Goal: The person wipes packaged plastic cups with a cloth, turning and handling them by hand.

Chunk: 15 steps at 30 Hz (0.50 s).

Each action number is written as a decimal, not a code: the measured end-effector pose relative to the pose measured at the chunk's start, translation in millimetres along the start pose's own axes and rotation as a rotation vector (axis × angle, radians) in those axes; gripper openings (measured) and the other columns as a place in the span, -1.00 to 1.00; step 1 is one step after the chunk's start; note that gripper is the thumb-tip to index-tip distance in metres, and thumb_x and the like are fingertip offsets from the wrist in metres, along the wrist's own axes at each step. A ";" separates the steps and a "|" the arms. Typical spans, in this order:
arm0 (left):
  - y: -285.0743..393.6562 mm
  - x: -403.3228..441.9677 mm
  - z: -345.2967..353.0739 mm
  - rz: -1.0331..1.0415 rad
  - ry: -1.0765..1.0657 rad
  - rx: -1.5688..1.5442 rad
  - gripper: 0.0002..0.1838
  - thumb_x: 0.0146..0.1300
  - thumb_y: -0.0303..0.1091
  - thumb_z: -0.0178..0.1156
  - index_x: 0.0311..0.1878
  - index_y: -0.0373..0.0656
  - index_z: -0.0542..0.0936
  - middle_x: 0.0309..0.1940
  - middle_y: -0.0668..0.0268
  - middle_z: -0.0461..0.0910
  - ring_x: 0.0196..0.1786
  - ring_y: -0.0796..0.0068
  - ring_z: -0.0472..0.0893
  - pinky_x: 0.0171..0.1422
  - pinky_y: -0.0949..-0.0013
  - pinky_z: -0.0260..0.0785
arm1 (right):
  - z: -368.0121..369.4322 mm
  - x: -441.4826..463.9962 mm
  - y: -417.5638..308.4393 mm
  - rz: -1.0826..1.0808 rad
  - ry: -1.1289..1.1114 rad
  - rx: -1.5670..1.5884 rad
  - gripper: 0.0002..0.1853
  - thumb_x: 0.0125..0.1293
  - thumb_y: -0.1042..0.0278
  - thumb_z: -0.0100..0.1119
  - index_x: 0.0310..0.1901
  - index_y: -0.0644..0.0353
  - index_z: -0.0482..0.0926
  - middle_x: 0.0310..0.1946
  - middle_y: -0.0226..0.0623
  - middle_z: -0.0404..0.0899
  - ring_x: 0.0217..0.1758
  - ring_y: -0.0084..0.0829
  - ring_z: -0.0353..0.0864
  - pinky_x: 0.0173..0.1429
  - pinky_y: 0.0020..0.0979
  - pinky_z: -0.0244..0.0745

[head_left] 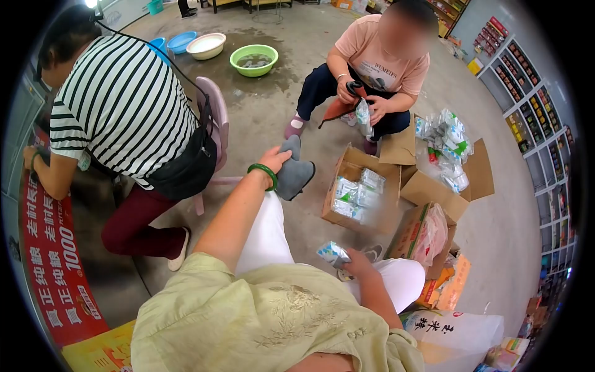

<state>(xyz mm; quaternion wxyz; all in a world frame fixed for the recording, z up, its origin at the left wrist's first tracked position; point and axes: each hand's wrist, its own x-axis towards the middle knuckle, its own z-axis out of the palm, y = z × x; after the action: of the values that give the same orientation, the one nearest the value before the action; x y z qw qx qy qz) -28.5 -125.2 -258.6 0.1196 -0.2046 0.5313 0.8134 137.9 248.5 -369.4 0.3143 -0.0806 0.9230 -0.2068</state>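
My left hand (279, 160), with a green bangle on its wrist, is closed on the upper part of a grey ankle boot (292, 177). The boot looks soft, has a dark edge along one side, and is held out past my left knee. By my right knee, my right hand (359, 263) grips a shiny plastic packet (333, 253) with blue, white and green print; its contents cannot be made out. Ahead of that packet, an open cardboard box (334, 216) holds several similar packets (359, 193).
A co-worker (384, 68) squats ahead with a red-and-black item and a packet. Another person (124, 105) sits at left by a pink chair (214, 118). More packets (449, 139) overflow a second box (434, 195). Basins, including a green one (254, 61), stand behind.
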 end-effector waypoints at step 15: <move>-22.4 27.2 -10.0 0.133 -0.021 0.160 -0.56 0.25 -0.27 0.17 0.17 -0.22 0.44 -0.03 0.24 0.56 0.00 0.39 0.54 0.10 0.35 0.38 | 9.2 8.9 17.1 -0.039 0.046 -0.087 -0.46 -0.07 0.19 0.29 0.03 0.11 0.50 -0.08 -0.02 0.57 0.00 -0.05 0.56 0.08 -0.18 0.43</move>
<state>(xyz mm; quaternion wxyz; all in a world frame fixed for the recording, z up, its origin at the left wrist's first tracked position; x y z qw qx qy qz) -41.4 -125.8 -292.9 0.0869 -0.1498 0.6056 0.7767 136.2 258.4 -388.2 0.2850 -0.1071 0.9364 -0.1743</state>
